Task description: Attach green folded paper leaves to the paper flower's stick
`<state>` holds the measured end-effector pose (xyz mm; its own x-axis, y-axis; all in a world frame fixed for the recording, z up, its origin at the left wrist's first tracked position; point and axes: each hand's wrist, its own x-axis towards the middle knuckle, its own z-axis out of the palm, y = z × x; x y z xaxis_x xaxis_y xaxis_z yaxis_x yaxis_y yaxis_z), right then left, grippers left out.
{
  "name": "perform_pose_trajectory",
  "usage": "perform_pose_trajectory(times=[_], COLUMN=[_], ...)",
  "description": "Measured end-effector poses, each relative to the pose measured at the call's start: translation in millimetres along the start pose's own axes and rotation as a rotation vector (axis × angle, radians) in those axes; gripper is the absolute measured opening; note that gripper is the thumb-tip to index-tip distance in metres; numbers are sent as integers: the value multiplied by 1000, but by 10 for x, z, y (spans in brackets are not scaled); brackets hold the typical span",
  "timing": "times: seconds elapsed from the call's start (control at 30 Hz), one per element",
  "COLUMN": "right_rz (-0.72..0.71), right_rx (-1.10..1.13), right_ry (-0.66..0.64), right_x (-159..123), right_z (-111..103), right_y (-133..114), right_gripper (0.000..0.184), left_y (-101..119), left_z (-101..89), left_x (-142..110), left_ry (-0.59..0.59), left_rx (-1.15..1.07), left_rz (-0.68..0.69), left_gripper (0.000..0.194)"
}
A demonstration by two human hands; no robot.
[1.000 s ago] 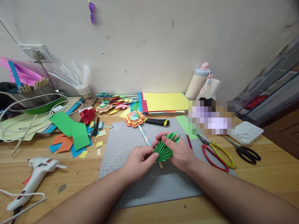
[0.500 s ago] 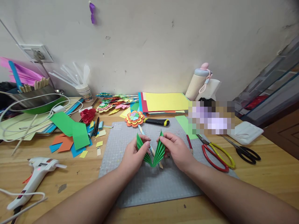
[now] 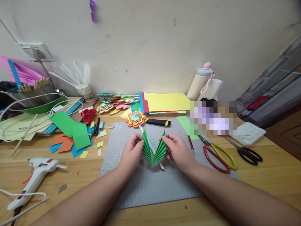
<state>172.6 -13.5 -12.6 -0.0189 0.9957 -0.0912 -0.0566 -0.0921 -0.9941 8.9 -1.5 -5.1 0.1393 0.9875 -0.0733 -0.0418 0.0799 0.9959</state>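
Pleated green paper (image 3: 160,151), one, V-shaped: one side pinched in my left hand (image 3: 133,150), another in my right hand (image 3: 179,151).

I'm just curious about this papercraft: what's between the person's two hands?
In the head view, green pleated paper forms a V between the left hand and right hand, each holding one side. A striped stick shows behind it.

The left fingers (image 3: 138,144) and right fingers (image 3: 169,142) hold pleated green paper (image 3: 158,152), V-shaped, above a grey cutting mat (image 3: 155,185).
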Motion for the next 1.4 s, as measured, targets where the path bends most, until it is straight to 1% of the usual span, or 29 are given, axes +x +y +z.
perform_pose_trajectory(times=[0.13, 0.23, 0.33, 0.47, 0.53, 0.63, 0.7, 0.8, 0.97, 1.2, 1.4], right_rz=[-39, -90, -98, -56, -51, -115, -167, -197, -195, -181, -122], right_rx=[-118, -186, -190, -133, -118, -178, -249, -307, -329, -307, -203], right_ry=[-96, -148, -175, -181, -163, -145, -162, -205, -252, -286, -335], right_x=[-35, -65, -85, -83, -78, -79, -87, -104, -116, -111, -130], right_z=[26, 34, 40, 45, 46, 47, 47, 48, 45, 44, 46], right_y=[-24, -40, -47, -35, -30, -40, -55, -69, -53, -48, -52], right_gripper=[25, 26, 25, 23, 24, 26, 27, 25, 22, 23, 25], left_y=[-29, -52, -69, -76, -72, -58, -45, -21, 3, -34, -46], left_z=[8, 8, 8, 12, 11, 7, 6, 13, 22, 5, 14], left_x=[3, -16, -38, -48, -45, -38, -37, -44, -53, -68, -81], left_ry=[-56, -129, -206, -276, -275, -249, -233, -220, -208, -244, -220], left_rx=[77, 117, 88, 53, 66, 98, 126, 168, 186, 169, 145], left_rz=[6, -2, 14, 42, 59, 63, 59, 60, 83, 115, 122], left_gripper=[6, 8, 13, 19, 20, 18, 15, 11, 19, 20, 20])
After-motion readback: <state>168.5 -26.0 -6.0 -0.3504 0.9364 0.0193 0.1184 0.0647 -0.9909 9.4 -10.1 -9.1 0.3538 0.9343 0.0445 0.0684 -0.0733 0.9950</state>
